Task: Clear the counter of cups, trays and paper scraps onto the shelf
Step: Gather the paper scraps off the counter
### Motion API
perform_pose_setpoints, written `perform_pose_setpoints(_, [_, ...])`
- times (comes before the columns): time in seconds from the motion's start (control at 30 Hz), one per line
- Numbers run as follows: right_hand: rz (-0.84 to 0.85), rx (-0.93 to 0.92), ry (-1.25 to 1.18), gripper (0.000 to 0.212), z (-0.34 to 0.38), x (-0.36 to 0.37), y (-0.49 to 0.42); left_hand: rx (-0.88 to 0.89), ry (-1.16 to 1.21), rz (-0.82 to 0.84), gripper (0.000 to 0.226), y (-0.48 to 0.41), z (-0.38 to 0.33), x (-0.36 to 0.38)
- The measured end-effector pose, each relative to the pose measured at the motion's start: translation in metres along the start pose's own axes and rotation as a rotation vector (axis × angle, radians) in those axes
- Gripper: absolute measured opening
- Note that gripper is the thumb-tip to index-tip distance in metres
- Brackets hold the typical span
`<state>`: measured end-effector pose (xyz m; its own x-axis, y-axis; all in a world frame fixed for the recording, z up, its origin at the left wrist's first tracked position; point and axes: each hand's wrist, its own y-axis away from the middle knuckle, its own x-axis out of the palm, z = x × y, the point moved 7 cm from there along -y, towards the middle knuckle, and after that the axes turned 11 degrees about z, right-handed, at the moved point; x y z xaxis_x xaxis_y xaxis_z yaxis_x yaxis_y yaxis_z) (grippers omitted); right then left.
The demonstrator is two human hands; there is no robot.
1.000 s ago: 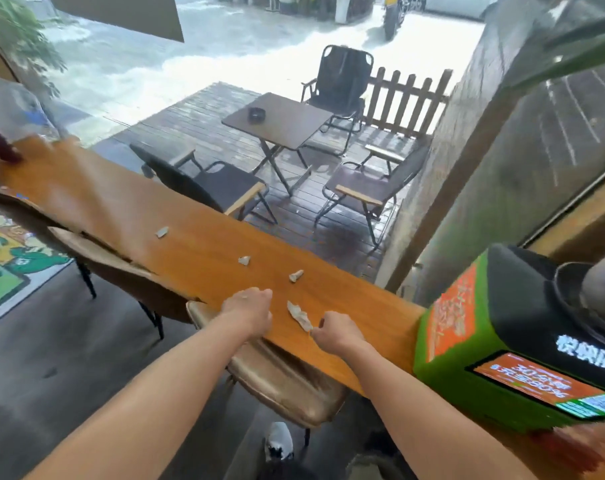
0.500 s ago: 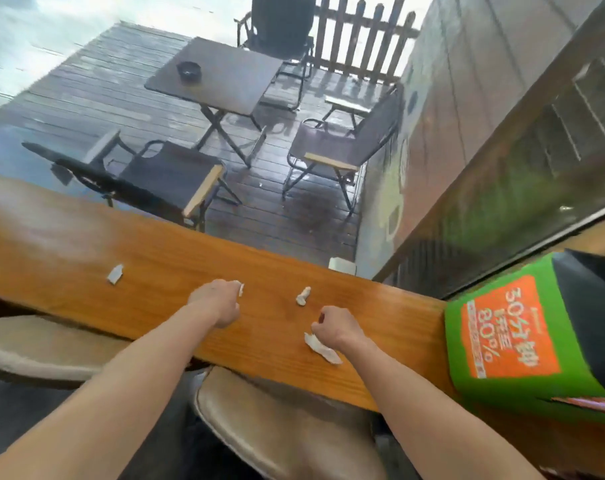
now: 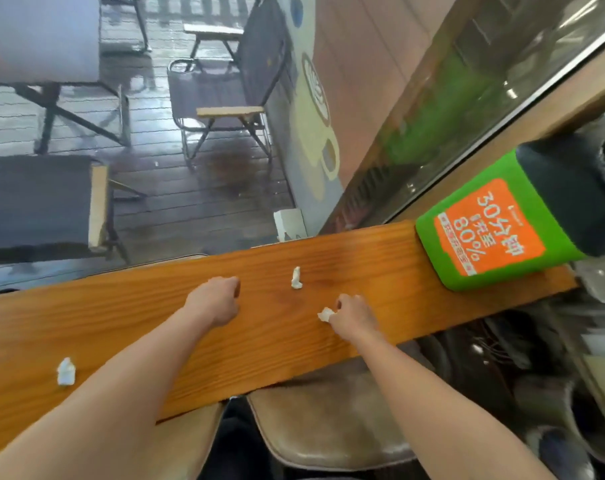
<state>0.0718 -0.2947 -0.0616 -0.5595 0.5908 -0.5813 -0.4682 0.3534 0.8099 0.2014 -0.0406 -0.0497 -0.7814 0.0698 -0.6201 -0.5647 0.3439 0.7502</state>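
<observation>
The paper scraps are looking feather-light, soft and crushable. Nothing about them is fragile or slippery, so a light pinch anywhere on a wad should be enough, and several could likely be gathering in one palm.

The right hand (image 3: pixel 354 315) is curling its fingers (image 3: pixel 344 301) around a crumpled paper scrap (image 3: pixel 326 314), which is poking out on the thumb side, low over the wooden desk (image 3: pixel 380 265). The left hand (image 3: pixel 218 299) is resting on the desk with its fingers (image 3: pixel 232 284) clenched under; whether they are enclosing a scrap I cannot tell.

A second scrap (image 3: pixel 296 278) is lying loose between the two hands, a little beyond both sets of fingers — near, not touching. A third scrap (image 3: pixel 66 371) is sitting well apart from the left fingers — out to the left of that forearm, nearer the person's edge.
</observation>
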Motion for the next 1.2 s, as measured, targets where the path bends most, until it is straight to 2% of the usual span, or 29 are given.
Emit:
perform_pose_setpoints(0.2, [-0.077,0.076,-0.197,0.051,-0.024,0.013,-0.009,0.1,-0.056,-0.033,0.025,-0.029,-0.059,0.002])
perform_pose_setpoints(0.37, [-0.099,0.066,-0.214,0.062,-0.028,0.032,-0.02,0.148,-0.063,-0.098,0.053,-0.053,-0.099,0.017])
perform_pose_setpoints(0.47, [-0.161,0.007,-0.102,0.053,-0.019,0.036,-0.023,0.175,-0.06,-0.139,0.057,-0.067,-0.115,0.023])
perform_pose_setpoints(0.57, [-0.22,-0.069,-0.037,0.04,-0.015,0.036,-0.025,0.195,-0.141,-0.109,0.058,-0.076,-0.126,0.036])
perform_pose_setpoints(0.7, [-0.247,-0.15,-0.024,0.022,-0.016,0.035,-0.027,0.225,-0.259,-0.136,0.049,-0.076,-0.131,0.04])
perform_pose_setpoints(0.93, [-0.23,-0.277,-0.106,0.005,-0.013,0.033,-0.032,0.245,-0.055,-0.144,0.034,-0.07,-0.126,0.05])
perform_pose_setpoints(1.07, [-0.209,-0.276,-0.184,0.019,-0.01,0.025,-0.036,0.242,-0.039,-0.109,0.027,-0.065,-0.121,0.055])
perform_pose_setpoints(1.2, [-0.13,-0.315,-0.184,0.014,-0.002,0.022,-0.039,0.217,-0.026,-0.058,0.033,-0.053,-0.105,0.057])
